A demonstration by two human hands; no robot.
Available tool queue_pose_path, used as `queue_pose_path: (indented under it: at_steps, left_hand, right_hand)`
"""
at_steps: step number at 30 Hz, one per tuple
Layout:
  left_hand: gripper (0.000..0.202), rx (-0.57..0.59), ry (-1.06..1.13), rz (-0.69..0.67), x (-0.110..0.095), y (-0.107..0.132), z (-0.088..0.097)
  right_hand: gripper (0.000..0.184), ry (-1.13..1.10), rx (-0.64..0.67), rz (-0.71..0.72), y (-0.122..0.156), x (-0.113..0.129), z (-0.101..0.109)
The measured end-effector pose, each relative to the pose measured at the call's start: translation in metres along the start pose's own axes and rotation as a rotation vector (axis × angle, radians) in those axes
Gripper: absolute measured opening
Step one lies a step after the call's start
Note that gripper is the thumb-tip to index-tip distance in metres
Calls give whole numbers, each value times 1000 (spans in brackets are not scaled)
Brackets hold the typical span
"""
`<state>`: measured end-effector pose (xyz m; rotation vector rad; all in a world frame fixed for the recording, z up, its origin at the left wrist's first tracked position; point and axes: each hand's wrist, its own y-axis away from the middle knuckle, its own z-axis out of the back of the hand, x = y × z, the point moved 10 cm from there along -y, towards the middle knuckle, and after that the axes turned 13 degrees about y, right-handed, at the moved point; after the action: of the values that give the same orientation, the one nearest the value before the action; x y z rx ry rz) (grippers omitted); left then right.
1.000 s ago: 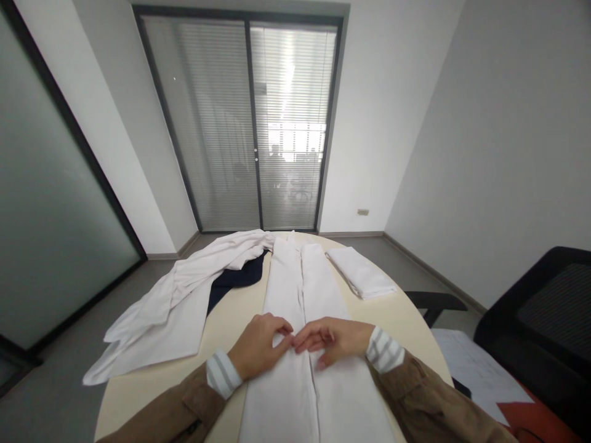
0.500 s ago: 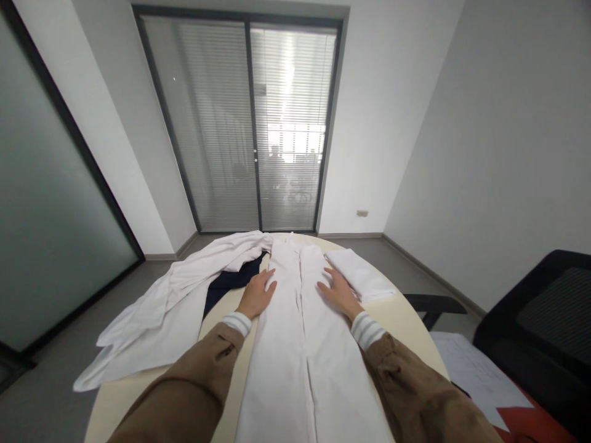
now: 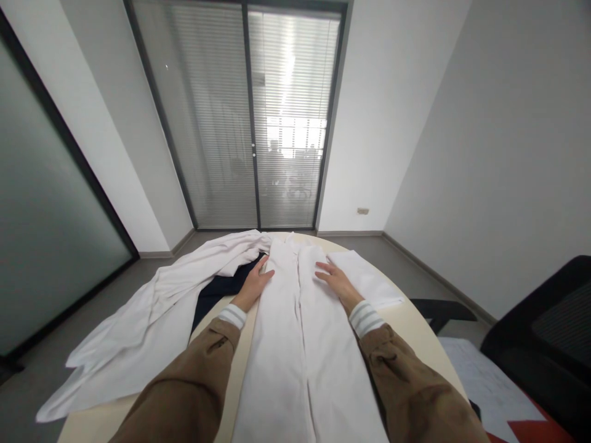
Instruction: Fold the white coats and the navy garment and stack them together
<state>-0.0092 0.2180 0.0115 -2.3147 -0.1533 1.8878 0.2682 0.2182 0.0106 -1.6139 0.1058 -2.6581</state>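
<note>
A long white garment [image 3: 281, 344], folded inward so that two edges meet along its middle, runs from the far rim of the table towards me. At its left edge lies my left hand [image 3: 253, 284], open, thumb and fingers apart on the cloth. My right hand [image 3: 339, 284] rests on the right half, also open with fingers spread. Neither hand grips anything. Just right of that hand sits a folded white cloth [image 3: 369, 280]. Left of the long garment, a crumpled white garment [image 3: 152, 320] hangs over the table's edge, partly covering a dark navy cloth [image 3: 221, 289].
The cream round table [image 3: 429, 344] carries all the cloth. A black chair [image 3: 545, 332] stands at the right, with papers [image 3: 489, 375] and something red [image 3: 530, 431] beside it. Beyond the table are a glass door with blinds [image 3: 258, 123] and white walls.
Both hands have slid slightly farther along the long garment, staying open. My view has tilted and shifted a little; the cloths lie much as before.
</note>
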Motion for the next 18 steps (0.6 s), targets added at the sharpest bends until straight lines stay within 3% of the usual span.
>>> queue_pose_path:
  at_steps: [4, 9, 14, 18]
  left_hand:
    - [54, 15, 263, 125, 5, -4, -7]
    - [53, 79, 389, 225, 5, -2, -21]
    - [61, 95, 458, 179, -15, 3, -28]
    - [70, 121, 393, 84, -43, 8, -32]
  right_hand:
    - [52, 31, 9, 61, -10, 6, -1]
    - [48, 26, -53, 188, -9, 32, 7]
    - [45, -110, -94, 207, 0, 53, 18]
    - [62, -184, -142, 248, 3, 67, 33]
